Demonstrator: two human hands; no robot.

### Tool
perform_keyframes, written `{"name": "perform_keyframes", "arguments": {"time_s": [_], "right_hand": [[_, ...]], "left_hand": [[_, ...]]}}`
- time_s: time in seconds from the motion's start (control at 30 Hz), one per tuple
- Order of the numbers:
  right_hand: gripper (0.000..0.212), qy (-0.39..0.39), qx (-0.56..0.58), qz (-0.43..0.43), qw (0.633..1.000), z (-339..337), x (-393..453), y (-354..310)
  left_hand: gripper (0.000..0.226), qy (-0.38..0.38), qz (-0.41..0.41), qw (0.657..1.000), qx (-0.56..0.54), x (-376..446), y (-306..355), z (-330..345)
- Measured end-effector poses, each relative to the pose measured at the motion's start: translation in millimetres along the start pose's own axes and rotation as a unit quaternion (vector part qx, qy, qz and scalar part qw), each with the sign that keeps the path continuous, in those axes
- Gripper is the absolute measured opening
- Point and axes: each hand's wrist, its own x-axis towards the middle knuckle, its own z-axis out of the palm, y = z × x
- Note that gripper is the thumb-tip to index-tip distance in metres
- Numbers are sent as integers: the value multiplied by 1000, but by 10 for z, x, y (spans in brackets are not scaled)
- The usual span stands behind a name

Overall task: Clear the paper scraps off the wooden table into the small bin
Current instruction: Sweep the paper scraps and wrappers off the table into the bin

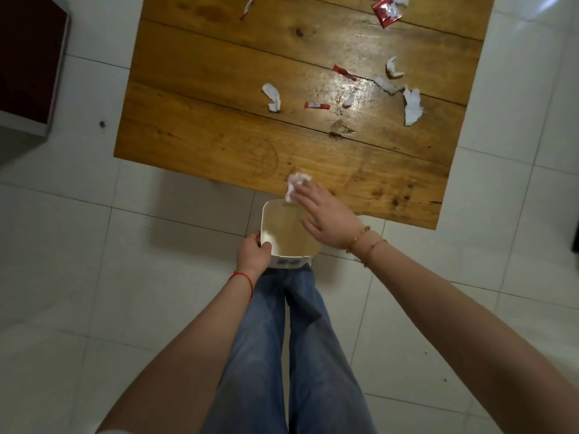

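My left hand (254, 252) grips the near left rim of a small white bin (275, 228), held just below the near edge of the wooden table (203, 120). My right hand (326, 214) lies flat, fingers spread, over the bin's right side, its fingertips against a crumpled white paper ball (296, 184) at the table's edge above the bin. Several white scraps (272, 96) (412, 105) and red wrapper pieces (317, 105) (344, 72) lie further in. A red wrapper (387, 10) lies at the far right.
White tiled floor (94, 277) surrounds the table. A dark red cabinet (28, 57) stands at the left. My legs in blue jeans (282, 355) are right below the bin. A red-and-white scrap (247, 7) lies at the table's far side.
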Motion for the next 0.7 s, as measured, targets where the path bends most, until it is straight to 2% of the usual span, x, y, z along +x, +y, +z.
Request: {"name": "perform_keyframes", "arguments": {"time_s": [0.1, 0.17, 0.3, 0.37, 0.47, 0.6, 0.7], "right_hand": [[50, -24, 15, -80, 996, 68, -108, -147], [48, 6, 46, -74, 996, 1, -78, -156], [46, 121, 56, 47, 990, -329, 289, 51], [51, 142, 39, 119, 982, -497, 550, 234], [60, 119, 36, 183, 975, -635, 882, 470], [63, 80, 28, 209, 974, -621, 1089, 555], [61, 66, -18, 133, 989, -506, 991, 384]], "left_hand": [[33, 2, 9, 1000, -6, 48, 13, -11], [33, -1, 12, 1000, -6, 80, 25, -28], [36, -1, 16, 1000, 2, 142, 57, -84], [37, -2, 24, 1000, -1, 168, 74, -115], [37, 2, 28, 1000, -5, 215, 91, -157], [39, 12, 24, 999, -19, 270, 114, -203], [39, 13, 23, 999, -25, 291, 134, -233]]}}
